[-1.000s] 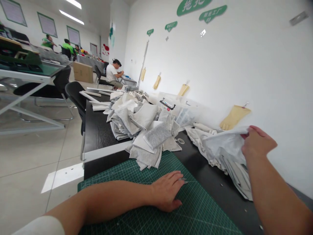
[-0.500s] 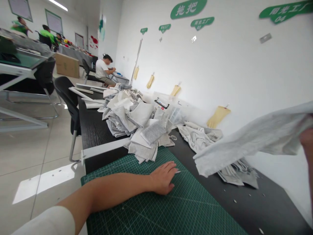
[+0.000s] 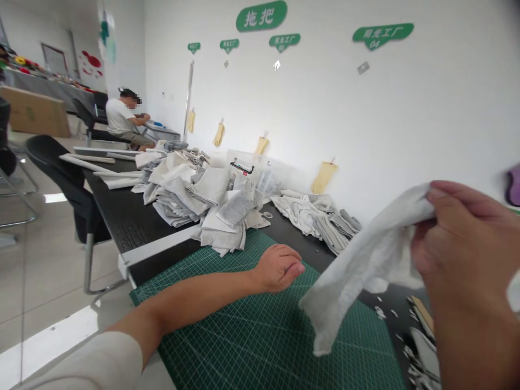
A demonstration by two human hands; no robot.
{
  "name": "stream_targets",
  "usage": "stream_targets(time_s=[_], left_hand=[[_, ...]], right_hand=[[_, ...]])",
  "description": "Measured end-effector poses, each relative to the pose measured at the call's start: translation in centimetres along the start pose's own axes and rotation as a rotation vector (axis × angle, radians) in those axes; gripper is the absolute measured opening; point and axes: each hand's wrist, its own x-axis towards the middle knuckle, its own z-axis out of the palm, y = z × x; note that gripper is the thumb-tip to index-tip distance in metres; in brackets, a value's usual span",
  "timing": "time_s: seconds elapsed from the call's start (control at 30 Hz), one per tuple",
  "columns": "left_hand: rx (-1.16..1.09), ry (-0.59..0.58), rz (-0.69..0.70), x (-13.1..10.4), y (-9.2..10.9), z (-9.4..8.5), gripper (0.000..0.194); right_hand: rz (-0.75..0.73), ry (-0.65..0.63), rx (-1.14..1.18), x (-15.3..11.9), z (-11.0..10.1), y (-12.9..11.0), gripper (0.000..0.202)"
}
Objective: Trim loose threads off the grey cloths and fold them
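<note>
My right hand (image 3: 463, 244) pinches one end of a pale grey piece of cloth (image 3: 345, 271) between thumb and fingers. The cloth hangs down to the left, its lower edge over the green cutting mat (image 3: 244, 336). My left hand (image 3: 280, 268) is raised a little over the mat, apart from the cloth. Its fingers are curled in with the thumb against them, and whatever they may hold is hidden. Ahead of the left hand lies a heap of grey and off-white cloth pieces (image 3: 211, 187), its near edge overlapping the mat.
More cloth (image 3: 300, 211) lies by the wall. White scraps (image 3: 414, 374) and a strip of wood-coloured material (image 3: 422, 314) are at the right. A clear plastic box (image 3: 268, 179) stands behind the heap. A black chair (image 3: 69, 184) is at the left. Another person (image 3: 124, 116) sits farther back.
The view has turned right. My left hand has risen off the mat and its fingers have curled. My right hand has brought the cloth inward, over the mat.
</note>
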Motion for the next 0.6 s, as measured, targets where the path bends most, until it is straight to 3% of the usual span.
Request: stream_targets(time_s=[0.13, 0.2, 0.27, 0.33, 0.47, 0.6], left_hand=[[-0.128, 0.097, -0.025, 2.8, 4.6, -0.9, 0.034], [-0.118, 0.137, -0.094, 3.7, 6.4, -1.2, 0.052], [-0.114, 0.103, -0.139, 4.3, 7.6, -1.4, 0.045], [-0.140, 0.040, -0.163, 4.7, 8.3, -1.5, 0.027], [-0.209, 0.013, -0.187, 4.7, 8.8, -2.0, 0.032], [-0.356, 0.048, -0.279, 4.6, 9.0, -2.3, 0.020]], right_hand=[[0.219, 0.052, -0.019, -4.1, -1.1, 0.4, 0.024], [0.303, 0.031, -0.052, -5.6, -1.8, 0.9, 0.025], [0.371, -0.022, -0.067, -7.0, -2.4, 1.1, 0.026], [0.421, -0.063, -0.067, -8.1, -3.1, 0.9, 0.028], [0.461, -0.116, -0.064, -10.1, -4.3, 0.3, 0.029], [0.407, -0.203, -0.132, -12.0, -5.1, 0.2, 0.038]])
